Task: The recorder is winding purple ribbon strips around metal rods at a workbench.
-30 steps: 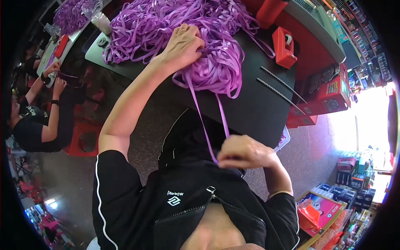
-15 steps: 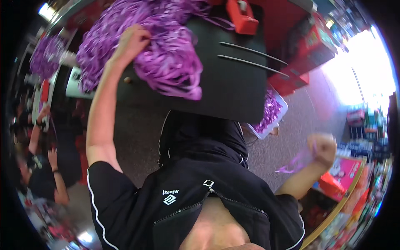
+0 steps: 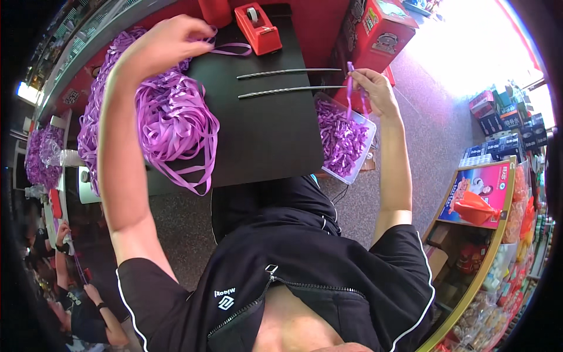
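My right hand [image 3: 375, 91] is closed in a pinch on a thin purple ribbon [image 3: 350, 100], which hangs down beside the ends of two metal rods. Over the far left of the black table, my left hand [image 3: 173, 44] hovers with fingers stretched and slightly apart. Below it lies a big tangled heap of purple ribbon [image 3: 176, 120]. One loose strand runs from near my left fingertips toward the red tape dispenser [image 3: 259, 35]. The two twisted metal rods [image 3: 275, 92] jut rightward past the table edge. Under my right hand stands a white bin [image 3: 365, 146] of short purple ribbon pieces.
The black table [image 3: 264, 135] reaches close to my lap. Red boxes [image 3: 384, 35] stand at the far right, and a glass-sided display counter [image 3: 469, 270] with goods is at my right. At the left edge another person's hands [image 3: 61, 232] hold purple ribbon near a white table.
My right hand has swung from low right up to the rod ends, bringing the ribbon along. My left hand has left the heap and moved farther away, toward the tape dispenser. The view has shifted.
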`<action>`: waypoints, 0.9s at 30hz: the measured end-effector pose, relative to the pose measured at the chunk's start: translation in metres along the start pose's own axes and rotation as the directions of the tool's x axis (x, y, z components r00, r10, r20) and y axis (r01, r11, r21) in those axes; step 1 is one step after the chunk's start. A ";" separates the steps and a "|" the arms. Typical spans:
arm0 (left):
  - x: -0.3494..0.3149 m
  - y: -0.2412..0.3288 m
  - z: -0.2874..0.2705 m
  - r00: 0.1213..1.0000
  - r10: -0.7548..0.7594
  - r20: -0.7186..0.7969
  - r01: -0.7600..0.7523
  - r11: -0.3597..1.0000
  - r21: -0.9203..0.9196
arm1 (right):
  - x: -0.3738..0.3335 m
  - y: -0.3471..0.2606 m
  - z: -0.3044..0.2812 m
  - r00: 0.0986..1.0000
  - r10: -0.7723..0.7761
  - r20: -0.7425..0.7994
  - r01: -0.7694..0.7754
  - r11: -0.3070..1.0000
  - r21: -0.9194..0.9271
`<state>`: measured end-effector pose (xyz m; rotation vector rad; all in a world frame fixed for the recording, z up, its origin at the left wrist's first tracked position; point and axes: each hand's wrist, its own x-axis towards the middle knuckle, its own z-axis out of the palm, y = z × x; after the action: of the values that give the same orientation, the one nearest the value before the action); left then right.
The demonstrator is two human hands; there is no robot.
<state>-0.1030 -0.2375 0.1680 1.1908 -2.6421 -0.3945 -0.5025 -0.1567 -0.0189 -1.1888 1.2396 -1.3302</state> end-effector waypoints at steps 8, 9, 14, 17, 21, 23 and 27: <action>0.114 0.057 0.094 0.983 0.176 0.060 -0.163 0.970 -0.180 | 0.023 0.036 0.026 0.990 0.022 0.142 -0.044 0.987 0.154; 0.120 0.063 0.109 0.990 0.138 0.027 -0.130 0.970 -0.206 | 0.023 0.040 0.028 0.989 0.039 0.140 -0.065 0.979 0.192; 0.133 0.088 0.153 0.993 0.114 -0.026 -0.116 0.937 -0.330 | 0.020 0.044 0.030 0.995 0.004 0.097 -0.027 0.972 0.232; 0.140 0.077 0.175 0.989 0.138 -0.055 -0.148 0.866 -0.478 | 0.017 0.044 0.036 0.998 -0.048 0.052 0.030 0.955 0.295; 0.145 0.083 0.184 0.958 0.075 -0.275 -0.203 0.857 -0.474 | 0.016 0.046 0.021 0.990 -0.098 -0.101 0.131 0.903 0.408; 0.149 0.078 0.189 0.960 0.028 -0.278 -0.172 0.843 -0.509 | 0.017 0.041 0.017 0.985 -0.095 -0.147 0.133 0.954 0.270; 0.146 0.074 0.202 0.966 -0.037 -0.256 -0.126 0.797 -0.591 | 0.020 0.042 0.026 0.995 0.073 0.061 -0.083 0.980 0.179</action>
<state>-0.3106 -0.2692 0.0149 0.8856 -2.0638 -0.9250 -0.4779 -0.1816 -0.0589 -1.0308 1.0906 -1.3146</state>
